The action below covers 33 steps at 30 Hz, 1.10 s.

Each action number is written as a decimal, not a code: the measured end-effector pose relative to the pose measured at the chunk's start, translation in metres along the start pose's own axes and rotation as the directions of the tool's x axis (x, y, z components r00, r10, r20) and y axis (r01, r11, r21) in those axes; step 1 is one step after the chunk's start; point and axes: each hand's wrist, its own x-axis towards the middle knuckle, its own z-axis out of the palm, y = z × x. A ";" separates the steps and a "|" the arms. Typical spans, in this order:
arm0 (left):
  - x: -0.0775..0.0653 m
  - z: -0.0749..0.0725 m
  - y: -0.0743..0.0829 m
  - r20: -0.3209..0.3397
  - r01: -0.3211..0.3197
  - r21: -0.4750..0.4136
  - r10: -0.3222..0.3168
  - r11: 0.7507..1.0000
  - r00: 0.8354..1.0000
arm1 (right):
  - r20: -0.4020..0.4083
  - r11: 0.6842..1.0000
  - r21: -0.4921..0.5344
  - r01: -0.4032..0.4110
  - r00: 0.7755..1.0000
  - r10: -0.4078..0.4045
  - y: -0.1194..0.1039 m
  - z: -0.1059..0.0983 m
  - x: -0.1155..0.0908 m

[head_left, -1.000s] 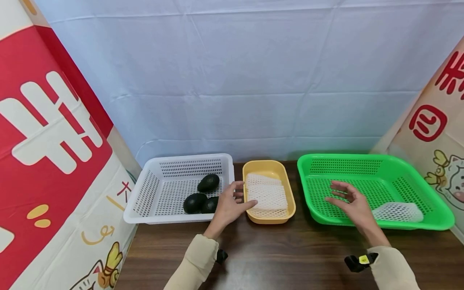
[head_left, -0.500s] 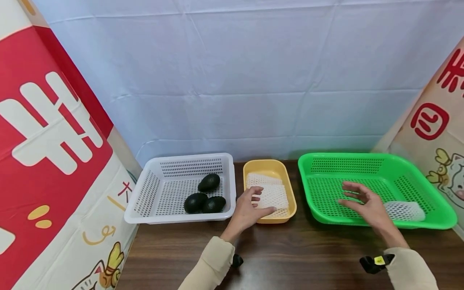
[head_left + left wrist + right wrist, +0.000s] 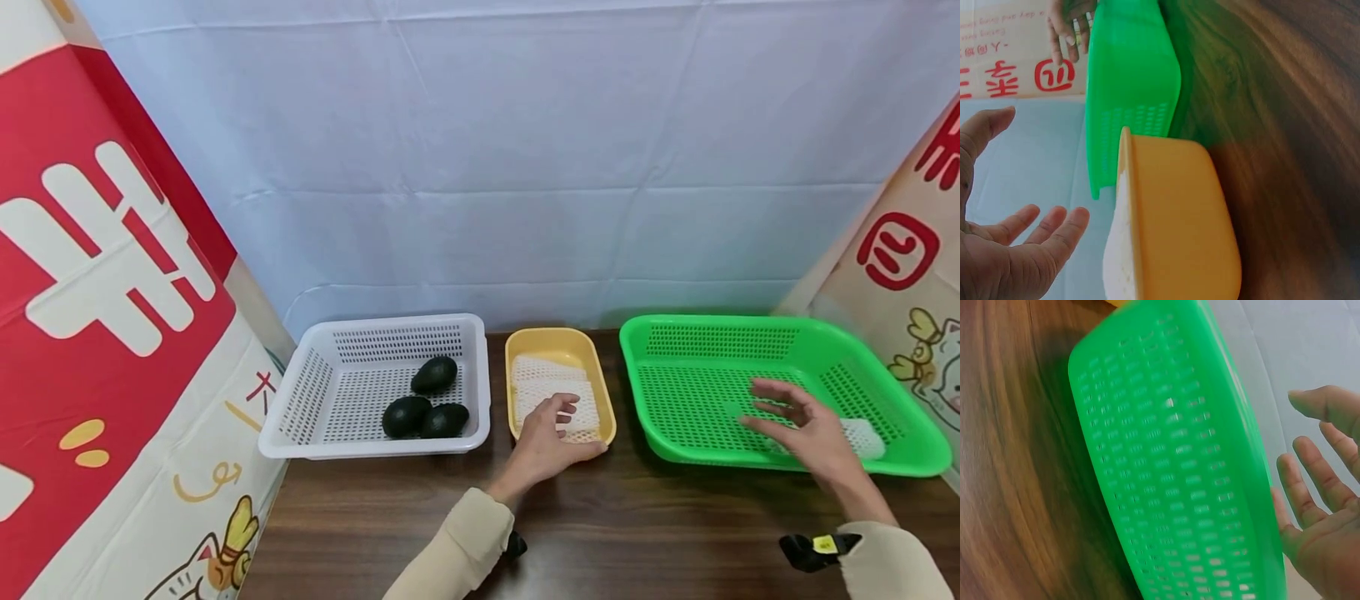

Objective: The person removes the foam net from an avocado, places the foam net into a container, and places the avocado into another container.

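In the head view my left hand [image 3: 546,442] hovers over the front of a small yellow tray [image 3: 551,336], fingers loosely spread and holding nothing. White foam net sleeves [image 3: 551,398] lie stacked in that tray. My right hand [image 3: 813,433] is above the front of a green basket [image 3: 705,454], relaxed and without anything in it. Partly behind this hand, a white foam net sleeve [image 3: 866,437] lies in the basket. The left wrist view shows the left fingers [image 3: 1054,234] apart from the tray's rim; the right wrist view has the right hand [image 3: 1329,506] beside the green rim.
A white basket [image 3: 300,450] stands to the left with three dark avocados [image 3: 434,375] inside. All containers sit on a dark wooden table [image 3: 375,517]. A pale cloth [image 3: 525,167] hangs behind, and printed panels [image 3: 112,275] flank both sides.
Both hands have moved to the right: the left from beside the white basket to over the yellow tray's front, the right across the green basket toward its foam sleeve.
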 end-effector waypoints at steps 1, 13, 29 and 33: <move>0.000 0.001 0.000 0.002 0.001 0.002 -0.001 1.000 1.000 | 0.003 1.000 -0.005 -0.002 1.000 0.002 0.001 -0.002 0.000; -0.001 0.015 -0.005 0.062 0.009 0.028 -0.011 1.000 0.998 | -0.015 0.999 -0.014 -0.044 0.999 0.044 0.011 -0.019 -0.004; 0.000 0.044 -0.005 0.043 0.007 -0.009 -0.007 1.000 0.999 | -0.053 0.978 -0.171 -0.118 0.992 0.110 0.024 -0.035 -0.008; 0.001 0.051 -0.002 0.036 0.003 -0.012 -0.002 1.000 0.999 | -0.045 0.978 -0.183 -0.103 0.994 0.096 0.028 -0.039 -0.007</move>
